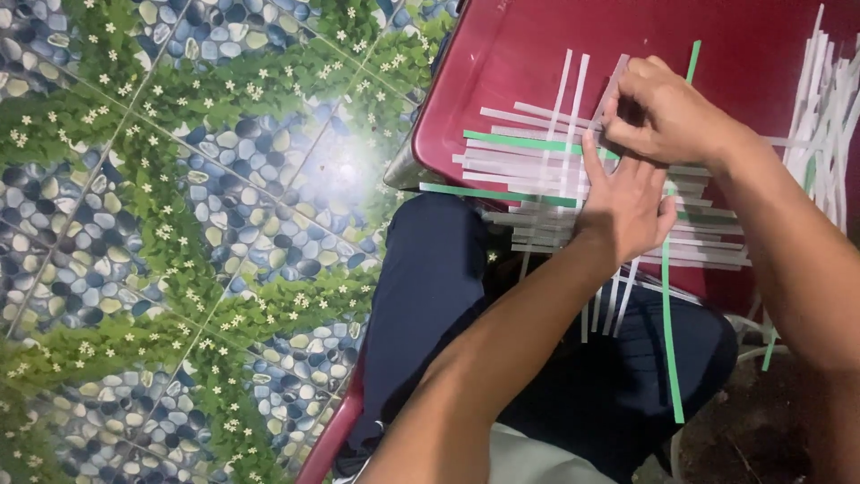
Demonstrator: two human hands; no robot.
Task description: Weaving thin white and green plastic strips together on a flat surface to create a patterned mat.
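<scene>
Here the right hand (667, 112) is curled into a loose fist, its fingertips pinched on the upper end of a white paper strip (613, 90) that stands upright in the woven strip mat (537, 175). The left hand (627, 202) lies just below it, palm down and fingers spread flat, pressing on the right part of the mat; it grips nothing, and its forefinger points up toward the right hand's knuckles.

The mat is a loose weave of white strips with a few green ones (520, 142) running across it, and it lies on the dark red table (511, 54), over the table's near edge. Several upright strips hang down past that edge, and a long green strip (667, 341) hangs lowest, to the right of the left hand. A heap of loose white strips (829, 116) lies on the table, to the right of the mat and well apart from it.

Under the mat's near edge is the person's knee in dark blue trousers (430, 305). To the left of the mat, beyond the table's edge, is a tiled floor with a pebble and leaf pattern (179, 224)
</scene>
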